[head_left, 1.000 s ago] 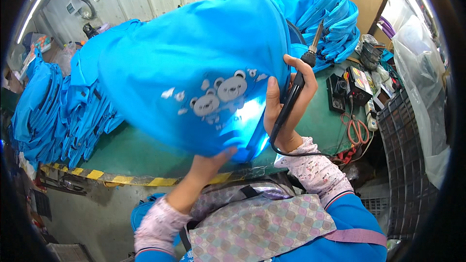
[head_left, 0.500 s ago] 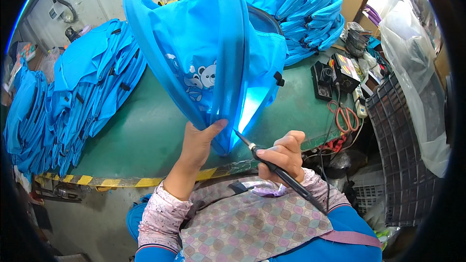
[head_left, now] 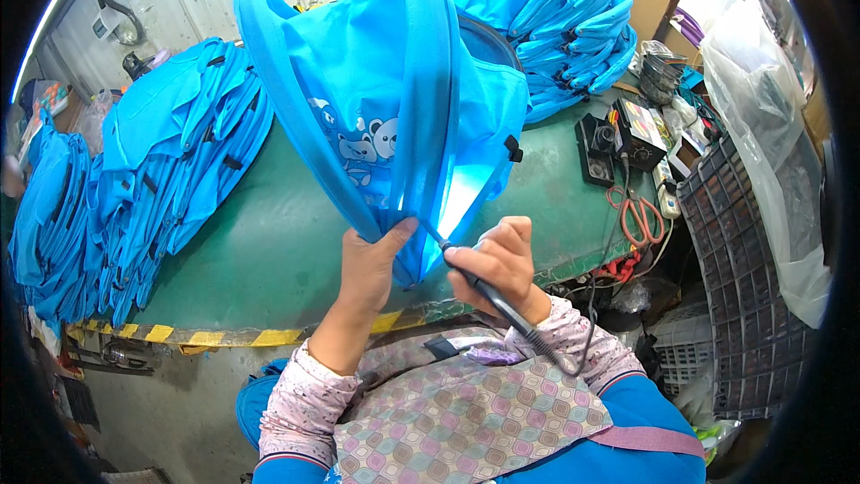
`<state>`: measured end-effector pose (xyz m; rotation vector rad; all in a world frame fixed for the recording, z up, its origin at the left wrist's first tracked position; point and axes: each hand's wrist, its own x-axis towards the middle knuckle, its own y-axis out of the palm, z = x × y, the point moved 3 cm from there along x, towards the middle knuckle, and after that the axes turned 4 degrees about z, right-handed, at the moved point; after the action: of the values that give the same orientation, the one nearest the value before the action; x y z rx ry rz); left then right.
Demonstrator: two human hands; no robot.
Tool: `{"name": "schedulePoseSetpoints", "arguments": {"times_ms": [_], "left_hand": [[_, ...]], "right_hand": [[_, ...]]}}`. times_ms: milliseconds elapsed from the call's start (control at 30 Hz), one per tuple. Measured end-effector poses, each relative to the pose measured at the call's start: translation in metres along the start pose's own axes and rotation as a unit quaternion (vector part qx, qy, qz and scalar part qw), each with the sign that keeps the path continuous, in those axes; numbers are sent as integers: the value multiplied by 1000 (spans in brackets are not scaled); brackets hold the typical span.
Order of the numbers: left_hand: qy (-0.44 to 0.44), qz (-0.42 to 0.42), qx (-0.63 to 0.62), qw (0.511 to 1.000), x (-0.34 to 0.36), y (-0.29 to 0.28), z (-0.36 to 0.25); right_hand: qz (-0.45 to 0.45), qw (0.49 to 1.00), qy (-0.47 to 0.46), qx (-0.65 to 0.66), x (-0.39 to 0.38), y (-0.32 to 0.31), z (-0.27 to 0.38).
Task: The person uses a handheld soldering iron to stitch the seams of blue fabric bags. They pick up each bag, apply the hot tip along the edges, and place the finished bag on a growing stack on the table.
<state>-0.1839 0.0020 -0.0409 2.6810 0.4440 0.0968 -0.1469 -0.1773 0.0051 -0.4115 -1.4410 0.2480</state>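
A blue fabric canopy (head_left: 367, 63) with curved padded ribs and a bear print stands on the green table, its narrow joined end toward me. My left hand (head_left: 372, 260) is closed around that end, thumb pressed on the fabric. In my right hand (head_left: 497, 264) is a black soldering iron (head_left: 502, 305), gripped like a pen with its cord trailing below. The iron's thin tip touches or nearly touches the canopy close to my left thumb; its very end is hard to make out. Bright light shows on the fabric beside the tip.
Folded blue canopies (head_left: 170, 161) are stacked at the left, and another canopy pile (head_left: 573, 27) lies at the back. A black soldering station (head_left: 634, 134), orange-handled scissors (head_left: 638, 220) and a power strip (head_left: 666, 197) sit at the right. The green table (head_left: 260, 260) has a yellow-striped edge.
My right hand has moved up and left, bringing the iron's tip onto or close against the canopy beside my left thumb. My left hand keeps its hold.
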Motion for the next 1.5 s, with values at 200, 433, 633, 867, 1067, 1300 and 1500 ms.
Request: {"name": "schedulePoseSetpoints", "arguments": {"times_ms": [200,433,633,867,1067,1300,1500], "left_hand": [[137,-64,36,988,-7,5,1],[158,-70,80,982,-37,-4,26],[104,-82,-85,987,-4,18,34],[112,-69,-99,986,-3,22,35],[116,-82,-95,985,-6,29,23],[174,-90,-1,981,-13,34,13],[174,-75,-41,981,-9,35,-7]], "right_hand": [[-46,999,-5,-6,9,-9,2],[-108,992,71,10,7,28,-58],[-65,996,24,-63,17,2,-24],[-11,999,43,30,0,-13,3],[-22,1000,6,-13,5,-4,6],[-8,980,164,111,14,-3,-5],[-163,936,270,159,-3,-20,-22]]}}
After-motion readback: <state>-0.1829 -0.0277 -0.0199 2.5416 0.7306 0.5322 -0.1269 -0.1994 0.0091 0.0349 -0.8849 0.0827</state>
